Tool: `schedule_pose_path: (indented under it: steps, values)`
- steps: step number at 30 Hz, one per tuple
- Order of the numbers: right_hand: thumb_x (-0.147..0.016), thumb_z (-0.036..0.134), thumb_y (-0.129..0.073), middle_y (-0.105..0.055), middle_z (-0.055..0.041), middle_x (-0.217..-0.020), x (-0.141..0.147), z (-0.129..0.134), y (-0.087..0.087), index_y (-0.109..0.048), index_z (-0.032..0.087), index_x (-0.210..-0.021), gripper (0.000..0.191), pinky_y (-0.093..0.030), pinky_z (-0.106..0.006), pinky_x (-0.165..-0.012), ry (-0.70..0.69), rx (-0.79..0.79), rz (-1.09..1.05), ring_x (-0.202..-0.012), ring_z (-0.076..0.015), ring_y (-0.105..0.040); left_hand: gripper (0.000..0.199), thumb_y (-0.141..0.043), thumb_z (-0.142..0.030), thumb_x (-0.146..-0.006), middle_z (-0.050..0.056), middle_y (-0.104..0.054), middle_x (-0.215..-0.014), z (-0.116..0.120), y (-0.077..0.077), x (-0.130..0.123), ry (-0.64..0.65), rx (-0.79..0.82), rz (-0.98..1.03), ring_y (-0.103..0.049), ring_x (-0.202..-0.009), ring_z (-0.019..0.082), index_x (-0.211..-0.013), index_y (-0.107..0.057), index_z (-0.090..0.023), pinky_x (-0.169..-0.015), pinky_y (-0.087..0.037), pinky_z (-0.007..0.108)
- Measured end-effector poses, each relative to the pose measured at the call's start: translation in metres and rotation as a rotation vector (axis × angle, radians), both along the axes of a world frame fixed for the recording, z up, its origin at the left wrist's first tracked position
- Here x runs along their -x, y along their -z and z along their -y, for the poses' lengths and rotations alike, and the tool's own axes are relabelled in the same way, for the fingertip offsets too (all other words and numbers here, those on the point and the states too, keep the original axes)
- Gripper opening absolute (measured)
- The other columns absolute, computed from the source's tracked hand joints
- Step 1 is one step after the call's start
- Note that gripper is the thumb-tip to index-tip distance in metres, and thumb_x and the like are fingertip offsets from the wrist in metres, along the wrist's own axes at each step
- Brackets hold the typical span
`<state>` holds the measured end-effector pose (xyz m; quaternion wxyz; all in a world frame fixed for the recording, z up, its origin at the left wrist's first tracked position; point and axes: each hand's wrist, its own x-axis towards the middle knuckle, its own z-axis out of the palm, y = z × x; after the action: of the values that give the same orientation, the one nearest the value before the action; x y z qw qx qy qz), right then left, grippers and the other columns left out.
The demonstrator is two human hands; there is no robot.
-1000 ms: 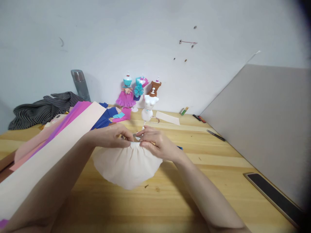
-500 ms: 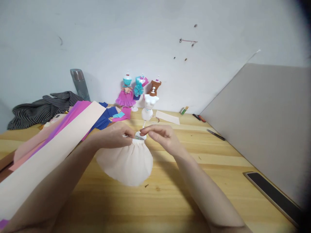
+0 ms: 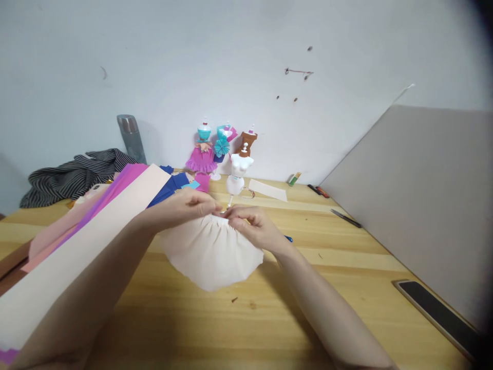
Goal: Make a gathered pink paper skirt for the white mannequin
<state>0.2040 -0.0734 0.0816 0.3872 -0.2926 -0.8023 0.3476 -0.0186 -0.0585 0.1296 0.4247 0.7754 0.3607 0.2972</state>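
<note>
A pale, gathered paper skirt (image 3: 213, 257) hangs fanned out above the wooden table, its narrow waist edge at the top. My left hand (image 3: 192, 204) pinches that waist edge at its left end. At the right end, my right hand (image 3: 252, 223) has its fingers closed on the same edge. Just behind the hands stands a bare white dress form (image 3: 239, 172) on a thin stem; its base is mostly hidden by my fingers.
Three dressed forms, one in a pink skirt (image 3: 202, 156), stand by the wall. Coloured paper strips (image 3: 115, 216), a striped cloth (image 3: 77, 177) and a bottle (image 3: 131, 139) lie or stand left. Tweezers (image 3: 346, 219) and a phone (image 3: 435, 313) lie right.
My right hand has come down onto the skirt's waist and closed on it. The skirt has spread wider to the right. A blue item now shows behind my right wrist.
</note>
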Motion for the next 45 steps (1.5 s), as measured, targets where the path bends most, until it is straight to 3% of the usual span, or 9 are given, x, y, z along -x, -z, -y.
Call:
schedule_pose_path:
  steps: [3, 5, 9, 15, 20, 26, 32, 39, 45]
  values:
    - [-0.089, 0.033, -0.052, -0.067, -0.0067, -0.084, -0.003, -0.002, -0.001, -0.063, 0.016, -0.070, 0.028, -0.046, -0.028, -0.074, 0.007, -0.013, -0.017, -0.081, -0.0169, -0.062, 0.040, -0.049, -0.046, -0.085, 0.003, -0.061, -0.065, -0.004, -0.001, 0.008, -0.036, 0.042, 0.003, -0.054, -0.062, 0.014, -0.095, -0.070, -0.014, -0.056, -0.042, 0.024]
    - [-0.089, 0.032, -0.052, -0.067, -0.0074, -0.087, -0.003, -0.001, -0.001, -0.064, 0.016, -0.071, 0.026, -0.046, -0.028, -0.074, 0.007, -0.008, -0.028, -0.082, -0.0171, -0.063, 0.039, -0.051, -0.046, -0.084, 0.001, -0.057, -0.059, -0.006, -0.003, 0.013, -0.049, 0.053, -0.046, -0.054, -0.059, 0.014, -0.096, -0.070, -0.014, -0.056, -0.043, 0.025]
    - [-0.088, 0.029, -0.052, -0.068, -0.0085, -0.086, -0.003, -0.001, -0.002, -0.064, 0.016, -0.071, 0.025, -0.047, -0.029, -0.074, 0.037, -0.007, -0.033, -0.081, -0.0177, -0.063, 0.029, -0.058, -0.038, -0.079, 0.002, -0.067, -0.077, -0.004, -0.009, 0.018, -0.048, 0.020, -0.176, -0.060, -0.071, 0.015, -0.096, -0.071, -0.019, -0.062, -0.046, 0.025]
    - [-0.087, 0.026, -0.054, -0.068, -0.0073, -0.084, -0.003, -0.001, -0.003, -0.064, 0.017, -0.069, 0.023, -0.048, -0.031, -0.076, 0.105, -0.113, -0.016, -0.083, -0.0181, -0.064, 0.020, -0.060, -0.036, -0.074, 0.005, -0.070, -0.088, 0.002, -0.012, 0.011, -0.121, -0.084, -0.206, -0.063, -0.088, 0.021, -0.078, -0.068, -0.017, -0.077, -0.047, 0.030]
    - [-0.087, 0.023, -0.053, -0.068, -0.0076, -0.081, -0.002, 0.001, -0.005, -0.064, 0.017, -0.069, 0.022, -0.048, -0.031, -0.075, 0.104, -0.204, -0.002, -0.084, -0.0180, -0.065, 0.025, -0.063, -0.035, -0.071, 0.005, -0.068, -0.097, -0.003, -0.003, 0.005, -0.088, -0.072, -0.157, -0.063, -0.092, 0.021, -0.089, -0.064, -0.018, -0.082, -0.047, 0.033]
    - [-0.087, 0.021, -0.055, -0.068, -0.0085, -0.079, 0.000, 0.000, -0.003, -0.064, 0.018, -0.070, 0.019, -0.047, -0.037, -0.083, 0.186, -0.411, 0.021, -0.090, -0.0216, -0.064, 0.011, -0.059, -0.028, -0.072, 0.006, -0.065, -0.097, -0.003, 0.011, -0.005, -0.203, -0.198, -0.060, -0.060, -0.095, 0.021, -0.071, -0.056, -0.018, -0.085, -0.046, 0.035]
    - [-0.088, 0.025, -0.054, -0.068, -0.0092, -0.081, 0.003, 0.001, -0.004, -0.065, 0.020, -0.072, 0.019, -0.048, -0.040, -0.082, 0.272, -0.391, 0.019, -0.087, -0.0224, -0.064, 0.008, -0.054, -0.023, -0.076, 0.002, -0.062, -0.084, 0.010, 0.003, -0.008, -0.292, -0.345, -0.181, -0.057, -0.084, 0.018, -0.070, -0.055, -0.019, -0.078, -0.042, 0.032]
    - [-0.087, 0.025, -0.053, -0.068, -0.0072, -0.079, 0.010, 0.002, 0.002, -0.065, 0.018, -0.070, 0.021, -0.047, -0.034, -0.076, 0.226, -0.228, -0.081, -0.080, -0.0195, -0.063, 0.019, -0.061, -0.034, -0.071, -0.002, -0.056, -0.063, 0.011, -0.002, -0.007, -0.324, -0.047, -0.029, -0.050, -0.058, 0.012, -0.073, -0.058, -0.016, -0.053, -0.036, 0.024]
    - [-0.086, 0.029, -0.052, -0.065, -0.0050, -0.073, 0.016, -0.001, 0.015, -0.063, 0.017, -0.069, 0.024, -0.046, -0.030, -0.069, 0.244, -0.103, -0.091, -0.073, -0.0178, -0.061, 0.043, -0.072, -0.037, -0.061, -0.002, -0.062, -0.069, 0.014, 0.011, 0.001, -0.367, 0.289, 0.177, -0.057, -0.060, 0.013, -0.097, -0.059, -0.016, -0.055, -0.040, 0.024]
